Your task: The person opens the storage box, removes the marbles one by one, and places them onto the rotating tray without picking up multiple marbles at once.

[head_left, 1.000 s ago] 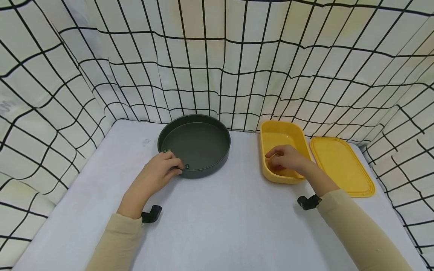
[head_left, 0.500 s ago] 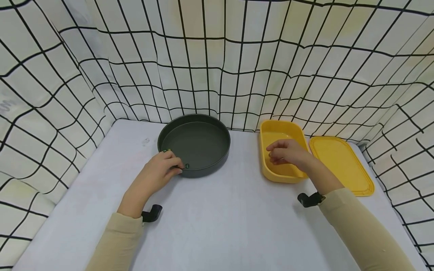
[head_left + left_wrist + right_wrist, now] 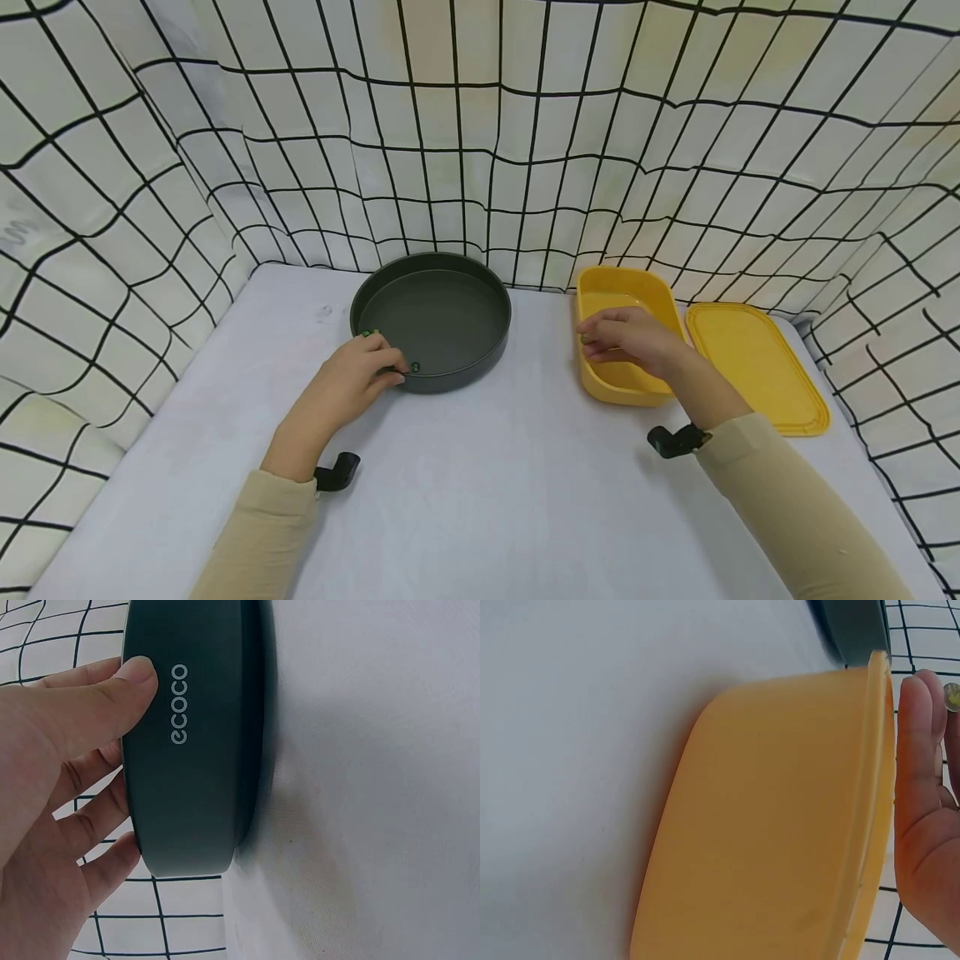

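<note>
My left hand (image 3: 352,379) pinches the near left rim of a dark green round tray (image 3: 442,312), thumb on the outer wall beside the white "ecoco" lettering (image 3: 179,704) and fingers over the edge. Small green marbles (image 3: 416,367) lie inside, close to those fingers; the hand may hide others. Above the left side of a yellow rectangular container (image 3: 622,392) is my right hand (image 3: 630,340), holding a clear marble with a yellow-green core (image 3: 952,697) between its fingertips. Most of the container's floor is blocked by that hand.
A yellow lid (image 3: 757,367) lies flat to the right of the container. White cloth walls with a black grid net (image 3: 495,150) rise behind and on both sides of the white table (image 3: 480,500). The tray and container stand apart near the back edge.
My right hand has risen from inside the yellow container and shifted slightly left, a marble now showing at its fingertips. My left hand stays on the tray's rim.
</note>
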Demonstrator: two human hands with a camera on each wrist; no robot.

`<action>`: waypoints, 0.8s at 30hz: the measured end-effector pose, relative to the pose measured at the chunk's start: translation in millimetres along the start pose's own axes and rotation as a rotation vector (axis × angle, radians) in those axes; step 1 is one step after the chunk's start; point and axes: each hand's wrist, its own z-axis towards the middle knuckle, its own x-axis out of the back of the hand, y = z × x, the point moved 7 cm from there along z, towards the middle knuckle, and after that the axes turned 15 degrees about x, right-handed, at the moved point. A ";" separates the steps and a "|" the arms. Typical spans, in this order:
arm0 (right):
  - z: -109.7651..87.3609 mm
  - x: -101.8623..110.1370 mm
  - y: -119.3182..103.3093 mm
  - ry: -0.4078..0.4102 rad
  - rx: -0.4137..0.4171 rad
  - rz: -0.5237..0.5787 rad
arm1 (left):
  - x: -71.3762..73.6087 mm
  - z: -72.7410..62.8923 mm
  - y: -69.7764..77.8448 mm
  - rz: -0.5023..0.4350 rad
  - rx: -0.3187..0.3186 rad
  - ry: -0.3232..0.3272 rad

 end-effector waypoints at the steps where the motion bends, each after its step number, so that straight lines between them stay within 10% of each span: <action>1: 0.5 -1.6 -1.0 -0.004 0.002 0.010 | 0.1 0.0 0.2 0.000 0.000 0.000; 24: 29.3 -40.2 -10.9 -0.011 0.006 0.141 | -0.4 0.4 0.8 -0.005 0.002 0.000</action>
